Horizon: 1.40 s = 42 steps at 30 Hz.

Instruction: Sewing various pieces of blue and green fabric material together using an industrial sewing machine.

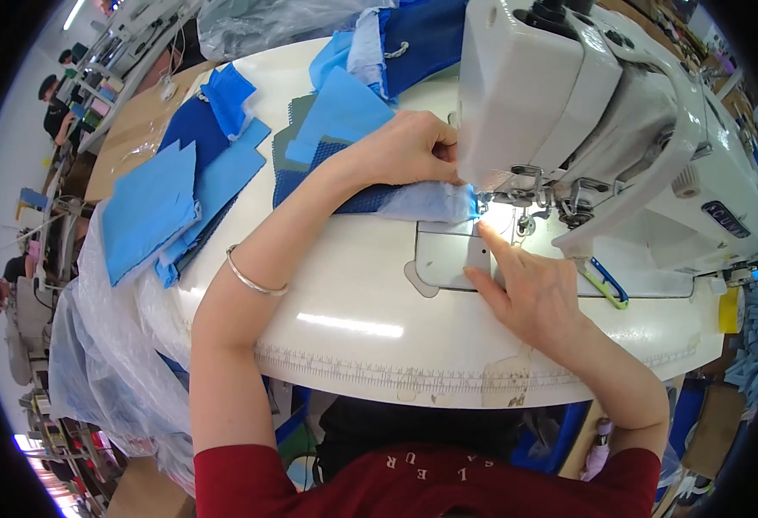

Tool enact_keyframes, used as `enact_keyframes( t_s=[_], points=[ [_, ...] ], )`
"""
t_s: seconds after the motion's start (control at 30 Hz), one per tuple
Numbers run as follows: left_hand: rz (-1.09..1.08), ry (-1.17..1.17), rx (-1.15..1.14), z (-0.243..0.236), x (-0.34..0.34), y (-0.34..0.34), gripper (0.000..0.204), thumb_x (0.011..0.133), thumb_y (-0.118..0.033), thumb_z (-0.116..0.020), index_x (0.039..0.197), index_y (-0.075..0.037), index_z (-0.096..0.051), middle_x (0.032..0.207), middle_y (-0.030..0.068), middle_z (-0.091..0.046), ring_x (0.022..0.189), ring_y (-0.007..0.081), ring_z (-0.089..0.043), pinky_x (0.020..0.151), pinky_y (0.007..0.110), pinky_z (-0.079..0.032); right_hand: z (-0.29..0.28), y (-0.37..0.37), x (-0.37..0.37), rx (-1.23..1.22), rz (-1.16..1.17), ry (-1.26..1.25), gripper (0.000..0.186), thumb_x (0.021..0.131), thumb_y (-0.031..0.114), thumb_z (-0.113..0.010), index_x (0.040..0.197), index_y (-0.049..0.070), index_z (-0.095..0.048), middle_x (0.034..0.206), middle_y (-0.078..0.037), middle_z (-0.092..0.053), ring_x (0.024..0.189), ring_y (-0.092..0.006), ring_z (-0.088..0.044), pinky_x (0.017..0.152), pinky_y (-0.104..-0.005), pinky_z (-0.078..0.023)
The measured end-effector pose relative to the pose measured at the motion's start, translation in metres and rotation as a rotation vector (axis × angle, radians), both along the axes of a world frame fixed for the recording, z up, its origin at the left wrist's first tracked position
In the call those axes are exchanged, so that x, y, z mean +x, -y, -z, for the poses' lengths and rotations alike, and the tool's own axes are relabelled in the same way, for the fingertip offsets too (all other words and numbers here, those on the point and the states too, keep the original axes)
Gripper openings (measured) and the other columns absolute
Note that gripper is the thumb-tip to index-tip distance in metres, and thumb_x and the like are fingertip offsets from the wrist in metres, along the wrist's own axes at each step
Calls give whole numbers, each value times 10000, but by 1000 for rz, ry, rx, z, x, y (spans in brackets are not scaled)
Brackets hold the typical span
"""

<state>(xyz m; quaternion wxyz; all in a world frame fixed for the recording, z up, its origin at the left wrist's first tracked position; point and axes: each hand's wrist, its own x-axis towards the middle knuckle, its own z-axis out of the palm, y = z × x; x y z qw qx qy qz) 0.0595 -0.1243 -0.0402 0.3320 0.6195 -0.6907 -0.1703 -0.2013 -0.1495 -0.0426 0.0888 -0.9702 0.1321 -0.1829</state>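
Note:
A strip of dark blue mesh fabric with a pale whitish layer (422, 201) lies on the sewing machine bed, its right end under the lit needle area of the white sewing machine (526, 95). My left hand (413, 148) is closed at the strip's far edge, thumb and fingers pinched together on it close to the machine head. Below the needle area, my right hand (534, 289) rests on the metal plate (448, 259). Its index finger reaches to the fabric's near edge, and the thumb is spread apart from it.
Blue fabric pieces (150, 207) are stacked at the left, with more light blue cloth (342, 112) beyond my left wrist. Green-and-blue thread snips (605, 283) lie right of my right hand. A printed ruler (379, 373) follows the table's near edge. Plastic sheeting (111, 345) hangs at the left.

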Motion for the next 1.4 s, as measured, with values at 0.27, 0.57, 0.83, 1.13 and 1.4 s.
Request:
enact_keyframes(
  t_s=[0.27,0.57,0.83,1.13,1.4],
  points=[
    [15,-31,120,-8,1,2,274,708,-300,-769,800,-48,-712,724,82,-686,677,201,-647,633,321,-490,6,2,2,-18,-13,61,494,844,305,-705,1248,43,-592,615,-11,-589,453,-167,-547,412,-313,-369],
    [9,-91,83,-7,-3,-4,235,712,-178,-752,780,27,-659,680,101,-644,612,162,-576,586,309,-454,2,0,2,-20,-35,56,451,836,235,-717,1219,25,-606,563,-11,-557,434,-149,-539,410,-293,-365],
    [37,-97,241,-19,13,-35,239,744,-228,-767,808,-10,-692,700,70,-661,636,160,-595,603,301,-461,2,-3,5,38,-37,43,449,834,229,-718,1221,33,-604,557,-18,-555,431,-157,-538,419,-300,-379],
    [-332,-239,-111,-89,13,-175,265,882,-210,-684,1032,8,-688,985,55,-696,917,115,-622,839,262,-481,2,0,1,-17,-27,91,421,815,216,-725,1193,58,-629,554,-24,-559,428,-160,-532,423,-301,-375],
    [-727,-138,-203,-54,21,-240,196,908,-149,-644,989,22,-696,887,59,-708,815,98,-635,781,252,-493,4,-3,-1,-18,14,99,350,834,222,-698,1149,75,-659,565,-61,-573,438,-180,-538,453,-316,-397]
  ],
)
